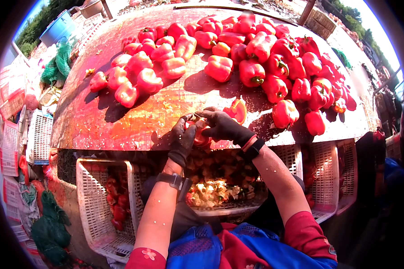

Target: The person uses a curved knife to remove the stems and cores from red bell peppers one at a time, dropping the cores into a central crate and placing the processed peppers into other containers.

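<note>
Both my hands wear dark gloves and meet above the near edge of the table. My left hand (182, 137) grips a red bell pepper (202, 137) from the left side. From the right, my right hand (225, 125) closes on the same pepper, its fingers near the pale core part (200, 124). The gloves cover much of the pepper, and whether a small tool sits between the fingers cannot be told. Just beyond my right hand lies a cut red bell pepper (237, 112), its hollow inside showing.
Whole red bell peppers (256, 47) are heaped across the far and right parts of the red-stained table (175, 97). Below its edge, a crate (222, 211) holds pale cores and scraps. A white crate (104, 240) with red peppers stands left, another crate (325, 181) right.
</note>
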